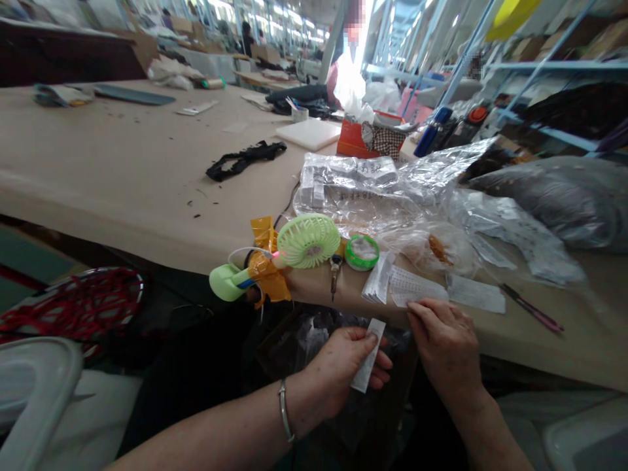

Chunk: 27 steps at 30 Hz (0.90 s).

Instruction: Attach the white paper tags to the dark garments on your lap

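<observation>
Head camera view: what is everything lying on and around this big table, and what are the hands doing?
table: one, beige, fills the view
fan: one, pale green, taped at the near edge
tape roll: one, green, right of the fan
paper slips: several, white, near edge
plastic bags: several, clear, behind the slips
tissue box: one, red, further back
black strap: one, mid-table
left hand: holds a white label
right hand: fingers on the slips
</observation>
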### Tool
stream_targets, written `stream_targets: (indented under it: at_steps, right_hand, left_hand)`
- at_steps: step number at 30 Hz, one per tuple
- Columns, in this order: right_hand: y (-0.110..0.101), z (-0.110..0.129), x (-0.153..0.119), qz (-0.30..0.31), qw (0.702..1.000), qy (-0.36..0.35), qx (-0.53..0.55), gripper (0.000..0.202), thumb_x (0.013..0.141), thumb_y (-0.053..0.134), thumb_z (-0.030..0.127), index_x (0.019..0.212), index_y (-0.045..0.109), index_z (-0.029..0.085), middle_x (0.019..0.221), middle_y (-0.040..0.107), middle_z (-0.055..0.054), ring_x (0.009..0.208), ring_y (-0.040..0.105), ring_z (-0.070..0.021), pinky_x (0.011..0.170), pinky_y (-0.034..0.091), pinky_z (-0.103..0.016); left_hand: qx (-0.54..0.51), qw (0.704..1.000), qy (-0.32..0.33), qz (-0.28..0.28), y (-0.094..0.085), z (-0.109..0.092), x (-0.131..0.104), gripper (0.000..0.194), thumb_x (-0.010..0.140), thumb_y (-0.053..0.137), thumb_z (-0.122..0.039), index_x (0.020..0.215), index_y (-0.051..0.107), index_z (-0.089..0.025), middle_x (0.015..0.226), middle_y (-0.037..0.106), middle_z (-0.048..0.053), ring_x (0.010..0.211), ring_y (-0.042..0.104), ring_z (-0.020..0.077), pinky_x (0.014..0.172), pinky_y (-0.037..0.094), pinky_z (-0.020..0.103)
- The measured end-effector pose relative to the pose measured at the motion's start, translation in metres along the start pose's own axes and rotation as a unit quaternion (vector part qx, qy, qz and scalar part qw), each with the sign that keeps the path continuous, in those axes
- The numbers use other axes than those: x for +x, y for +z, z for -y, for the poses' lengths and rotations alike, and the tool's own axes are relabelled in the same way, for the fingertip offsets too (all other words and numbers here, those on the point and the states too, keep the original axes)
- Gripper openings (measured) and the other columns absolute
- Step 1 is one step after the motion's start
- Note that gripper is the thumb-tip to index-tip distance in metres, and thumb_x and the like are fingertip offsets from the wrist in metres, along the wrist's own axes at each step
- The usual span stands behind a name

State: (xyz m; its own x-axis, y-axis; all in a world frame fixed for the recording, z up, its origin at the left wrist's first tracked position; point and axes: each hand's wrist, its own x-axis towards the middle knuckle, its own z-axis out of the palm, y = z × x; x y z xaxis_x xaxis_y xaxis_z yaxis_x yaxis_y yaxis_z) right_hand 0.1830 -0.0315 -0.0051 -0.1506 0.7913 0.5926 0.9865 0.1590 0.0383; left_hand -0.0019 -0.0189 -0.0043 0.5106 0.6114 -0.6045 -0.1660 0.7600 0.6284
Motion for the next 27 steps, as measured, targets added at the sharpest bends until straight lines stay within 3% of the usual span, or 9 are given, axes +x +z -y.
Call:
stream_targets:
  at_steps: [8,14,19,23,27]
  right_hand:
    - [0.005,-0.008,-0.002,-0.032,0.99,0.038,0.134,0.011,0.09,0.056,0.023,0.081,0.064,0.02,0.085,0.066,-0.003,0.084,0.059,-0.0184,0.081,0.044,-0.033]
    - [0.002,-0.003,0.004,-0.002,0.999,0.006,0.053,0.019,0.09,0.056,0.028,0.103,0.067,0.018,0.091,0.067,-0.006,0.087,0.057,-0.0219,0.083,0.044,-0.036]
    - [0.001,-0.005,0.002,-0.032,0.997,-0.004,0.075,0.017,0.091,0.054,0.022,0.091,0.07,0.018,0.086,0.067,-0.006,0.083,0.059,-0.0195,0.08,0.047,-0.034]
    - [-0.007,0.002,-0.01,-0.081,0.981,-0.022,0.176,0.014,0.086,0.059,0.015,0.094,0.069,0.021,0.089,0.068,-0.004,0.091,0.063,-0.0194,0.082,0.05,-0.035]
    - [-0.02,0.024,-0.023,-0.04,0.946,-0.088,0.31,0.019,0.085,0.06,0.011,0.094,0.069,0.024,0.09,0.069,-0.003,0.1,0.062,-0.0204,0.086,0.052,-0.04]
  left_hand:
    - [-0.006,1.0,-0.018,0.018,0.002,-0.001,0.001,0.023,0.088,0.055,-0.032,0.091,0.061,-0.009,0.068,0.065,0.007,0.051,0.061,0.0117,0.052,0.048,0.022]
    - [-0.005,0.999,-0.026,0.022,0.005,-0.002,0.003,0.024,0.087,0.056,-0.032,0.088,0.061,-0.009,0.067,0.065,0.007,0.049,0.06,0.0117,0.051,0.047,0.022]
    - [-0.01,0.999,-0.035,0.02,0.006,-0.003,0.003,0.023,0.088,0.055,-0.031,0.088,0.061,-0.009,0.066,0.064,0.007,0.049,0.06,0.0121,0.051,0.047,0.023]
    - [-0.051,0.995,-0.051,0.065,0.005,-0.006,0.004,0.023,0.089,0.053,-0.029,0.091,0.062,-0.008,0.07,0.065,0.009,0.052,0.061,0.0138,0.055,0.05,0.027]
    - [-0.102,0.987,-0.046,0.113,0.004,-0.007,0.002,0.019,0.085,0.056,-0.023,0.09,0.065,-0.007,0.068,0.062,0.006,0.052,0.059,0.0126,0.055,0.05,0.028]
